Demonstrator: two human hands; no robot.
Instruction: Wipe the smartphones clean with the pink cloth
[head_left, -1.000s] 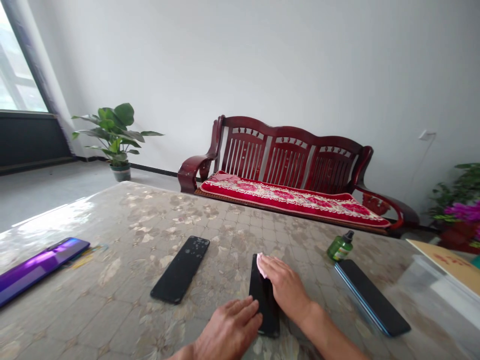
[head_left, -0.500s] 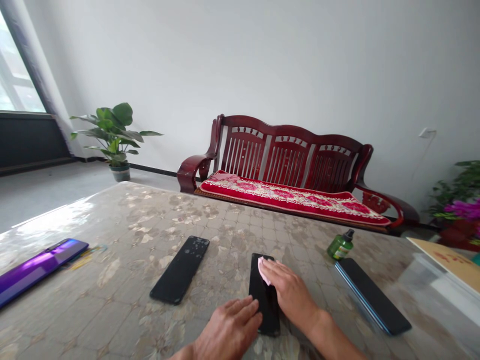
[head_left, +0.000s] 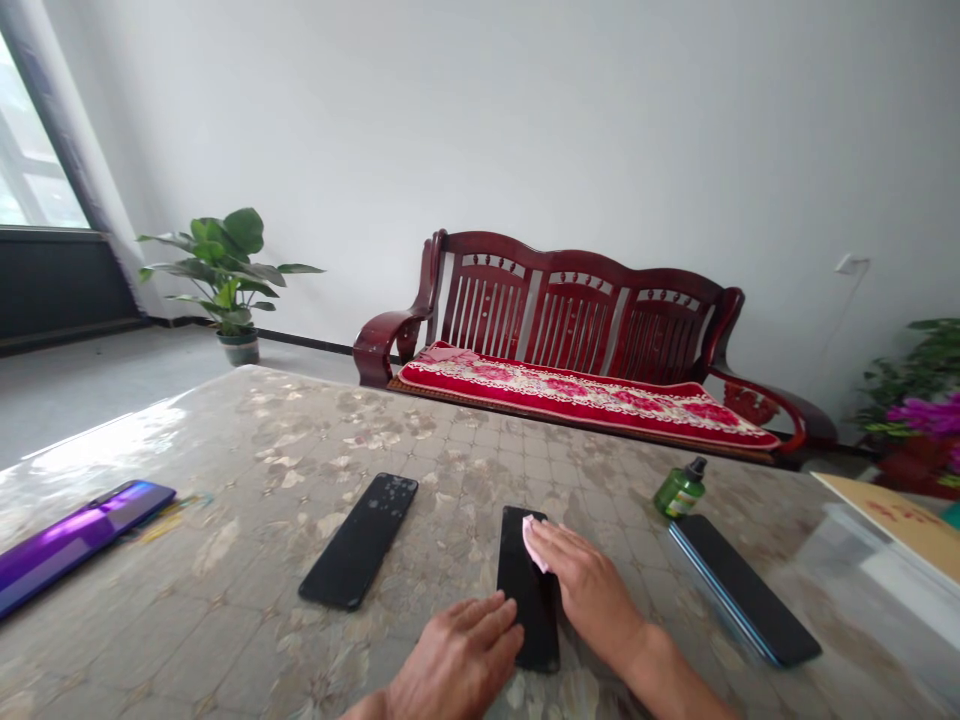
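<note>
Now, pink cloth (head_left: 535, 548): it has slid a little rightward over the last second, from the far left corner of the middle phone (head_left: 516, 572) to its right long side.
What that means: the far left corner of the screen is uncovered, so the wiping seems to be working across the far end; the near half looks untouched in this short span.
Middle phone: flat and dark, well in from the far edge of the bench (head_left: 450, 500), toward the near edge, which is out of view; it has not moved noticeably.
Right hand (head_left: 592, 588): closed over the cloth, fingers together, holding it against the glass; the thumb is hidden.
Left hand (head_left: 461, 650): opened flat, gripping nothing, its fingertips resting on the phone's near left side, unmoved; it probably steadies the phone.
Spotted phone (head_left: 360, 545): apart, toward the bench's left edge, pale marks at its far end; whether they are wet I cannot tell.
Green bottle (head_left: 679, 492): upright, near the bench's far edge on the right, just beside the blue-edged phone (head_left: 746, 590).
</note>
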